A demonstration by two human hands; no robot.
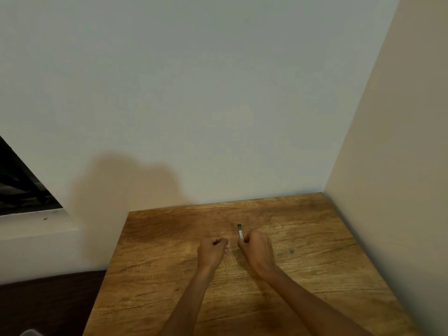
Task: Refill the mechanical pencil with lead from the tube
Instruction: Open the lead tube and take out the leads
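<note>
Gripping pencil (240, 231) upright, right hand (255, 251) | left hand (212, 251) curled

Under your hands lies a wooden table (315, 275), a small dark spot (292, 251) just right of them. Beyond them stands a white wall (194, 93); far left, a dark window (19, 185).

The mechanical pencil (240, 232) is a slim, dark stick with a pale, silvery band along its upper part — only that top section shows, standing nearly upright with a slight lean to the left. Its lower part is hidden inside the right hand (255, 248), which grips it above the wooden table (315, 263). Its tip and finer details are too small to make out — the lead tube cannot be made out either.
</note>
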